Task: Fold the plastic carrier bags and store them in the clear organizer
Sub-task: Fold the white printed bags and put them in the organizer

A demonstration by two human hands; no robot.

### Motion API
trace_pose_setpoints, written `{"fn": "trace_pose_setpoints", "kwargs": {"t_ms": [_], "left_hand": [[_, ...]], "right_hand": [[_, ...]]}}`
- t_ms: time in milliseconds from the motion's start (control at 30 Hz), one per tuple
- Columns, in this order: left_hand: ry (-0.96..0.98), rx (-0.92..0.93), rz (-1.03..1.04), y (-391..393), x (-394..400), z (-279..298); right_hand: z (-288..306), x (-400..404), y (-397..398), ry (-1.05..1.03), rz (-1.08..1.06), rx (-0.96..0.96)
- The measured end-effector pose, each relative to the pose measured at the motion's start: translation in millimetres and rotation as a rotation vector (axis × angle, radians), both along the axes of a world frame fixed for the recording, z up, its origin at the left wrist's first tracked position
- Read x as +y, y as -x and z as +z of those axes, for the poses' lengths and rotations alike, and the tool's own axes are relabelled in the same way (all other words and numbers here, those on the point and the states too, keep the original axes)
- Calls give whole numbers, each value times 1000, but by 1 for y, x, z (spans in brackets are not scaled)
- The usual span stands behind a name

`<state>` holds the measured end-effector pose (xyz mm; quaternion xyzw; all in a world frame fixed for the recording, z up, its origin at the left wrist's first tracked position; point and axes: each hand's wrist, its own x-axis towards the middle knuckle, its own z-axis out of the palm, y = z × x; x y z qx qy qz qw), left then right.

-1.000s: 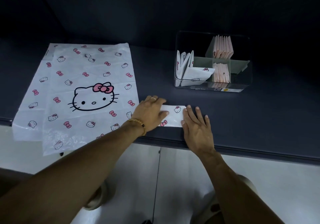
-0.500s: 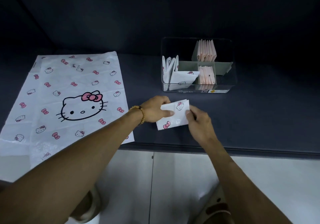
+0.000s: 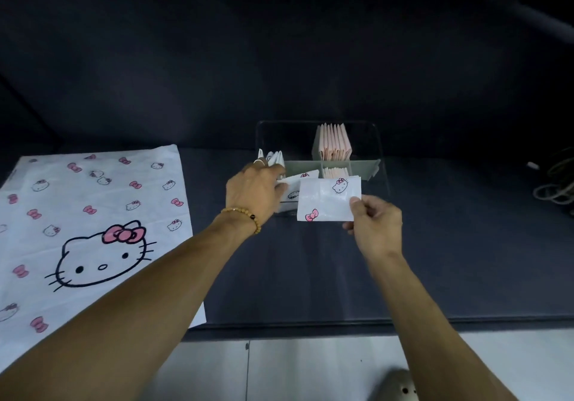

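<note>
The folded white carrier bag [image 3: 328, 199], printed with a cat face and a pink bow, is held in the air at frame centre, just in front of the clear organizer [image 3: 380, 152] and overlapping its near wall. Its long axis runs left to right across the frame, its flat face toward the camera, top edge tipped toward the box. The right hand [image 3: 374, 223] pinches its lower right corner between thumb and fingers. The left hand [image 3: 253, 191] reaches into the organizer's left compartment, fingers against the white folded bags [image 3: 275, 158] standing there; whether it grips them I cannot tell. That compartment lies up and left of the held bag, so the right hand likely carries it that way. Pink folded bags [image 3: 334, 141] fill the right compartments. At lower left an unfolded printed bag [image 3: 93, 230] lies flat on the dark counter [image 3: 450, 261].
</note>
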<state>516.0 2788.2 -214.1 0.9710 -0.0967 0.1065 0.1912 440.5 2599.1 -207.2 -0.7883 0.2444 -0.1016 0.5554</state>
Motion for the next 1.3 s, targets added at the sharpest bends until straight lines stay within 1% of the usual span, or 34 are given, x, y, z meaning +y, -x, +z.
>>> {"fn": "trace_pose_setpoints", "kwargs": {"t_ms": [100,200,267,333,367,433,467,500,600,633,700,767,867,933,967,1033,1100,1200,1267,1300], "left_hand": [[-50,-91,69,-4,4,-1],[10,-129,122,-3,11,-3],[92,-180,139,-1,14,-5],[140,-241,139,0,17,-7],[145,-244,134,0,18,-8],[158,-185,122,0,18,-10],[187,-146,113,1,18,-10],[228,-108,94,1,18,-11],[317,-49,2,2,18,-13],[344,-38,-15,2,19,-13],[412,4,-29,2,22,-14],[476,44,-29,2,25,-14],[627,59,29,8,28,-10],[776,67,124,17,33,-8],[867,92,184,23,37,-7],[1110,176,295,38,50,-3],[1315,234,394,58,70,0],[1408,276,490,90,117,0],[1369,291,535,113,153,-6],[1299,292,551,124,172,-9]], "right_hand": [[6,3,-13,98,-61,-28],[11,9,-30,294,-95,-77],[14,19,-42,395,-44,-100],[15,34,-53,485,35,-84],[14,41,-58,535,84,-47],[12,51,-67,611,193,64],[11,55,-71,599,227,102],[11,58,-74,531,246,115],[16,67,-78,222,261,58],[16,69,-79,178,297,69],[12,72,-78,121,378,163],[7,73,-76,75,372,197],[6,74,-70,97,316,139],[11,75,-64,146,285,96],[15,76,-59,170,260,73],[22,82,-47,189,229,30],[28,95,-32,197,245,-2],[28,126,-6,209,347,-17],[19,151,12,240,478,-2],[12,163,21,263,551,14]]}}
